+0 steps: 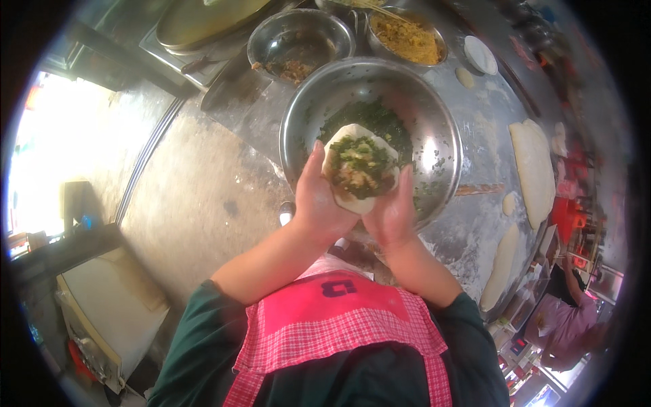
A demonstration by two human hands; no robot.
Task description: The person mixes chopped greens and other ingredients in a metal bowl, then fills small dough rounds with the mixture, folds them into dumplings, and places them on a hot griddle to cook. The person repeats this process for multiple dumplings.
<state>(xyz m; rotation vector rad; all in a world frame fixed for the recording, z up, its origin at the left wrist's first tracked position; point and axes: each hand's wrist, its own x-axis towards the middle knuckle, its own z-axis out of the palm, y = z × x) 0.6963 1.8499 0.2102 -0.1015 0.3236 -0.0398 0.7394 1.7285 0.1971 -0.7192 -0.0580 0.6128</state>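
Between both palms I hold a round dough wrapper [356, 204], cupped over the near part of a large steel bowl [442, 152]. A mound of filling [360, 168], chopped green leaves and paler bits, sits on the dough, which stays unfolded at its rim. My left hand [320, 198] supports the left side, thumb up along the edge. On the other side my right hand [394, 208] steadies the dough the same way. Chopped greens [376, 117] lie in the bowl below, partly hidden by the dough.
Beyond stand a steel bowl with brownish filling remnants [297, 68] and a bowl of yellow filling [407, 38]. On the floury metal table [457, 239] lie a wooden stick [478, 190], a large dough slab [534, 173] and a dough strip [501, 267]. Another person [564, 320] is at far right.
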